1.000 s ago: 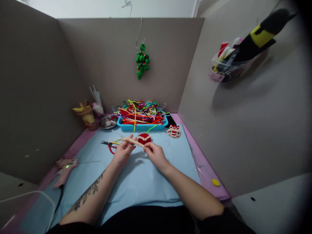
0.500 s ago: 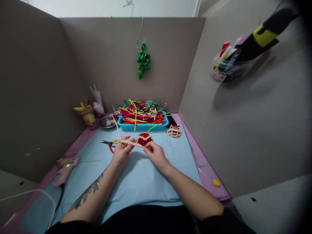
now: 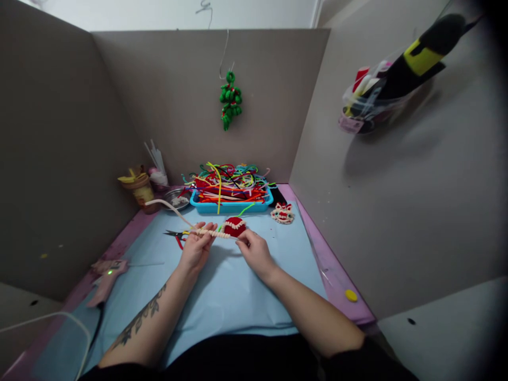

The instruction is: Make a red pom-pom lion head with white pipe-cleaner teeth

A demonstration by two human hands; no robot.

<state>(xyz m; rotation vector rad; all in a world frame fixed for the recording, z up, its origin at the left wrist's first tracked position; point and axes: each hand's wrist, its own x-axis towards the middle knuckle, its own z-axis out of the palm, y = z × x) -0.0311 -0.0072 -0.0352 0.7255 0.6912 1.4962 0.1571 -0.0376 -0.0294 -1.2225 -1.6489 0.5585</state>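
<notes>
Over the middle of the light blue sheet (image 3: 246,304) that covers most of the pink table (image 3: 337,307), a cream, fuzzy strand wound into a tight coil (image 3: 216,233) is held up between two bare hands. The left hand (image 3: 197,247) is partly closed, thumb and fingers gripping the coil toward its left end. The right hand (image 3: 254,251) has its thumb and forefinger pinched together on a slim pale tip (image 3: 232,237) at the coil's other end; it is too small to tell whether that is a rod or the strand itself. A loose, unwound length (image 3: 170,205) arcs from the left hand toward the far left corner.

Just beyond the hands lies a round red piece with wavy cream trim (image 3: 235,226). Black-bladed cutters with red and yellow handles (image 3: 174,233) lie beside the left hand, partly hidden by it. Near the far edge sits a bright blue plastic tray (image 3: 232,208) heaped with multicoloured fuzzy stems (image 3: 234,180), with a shallow metal bowl (image 3: 165,202) to its left. A cream-and-red ornament (image 3: 282,214) lies toward the far right corner, and a pink glue gun (image 3: 105,283) near the left edge.
</notes>
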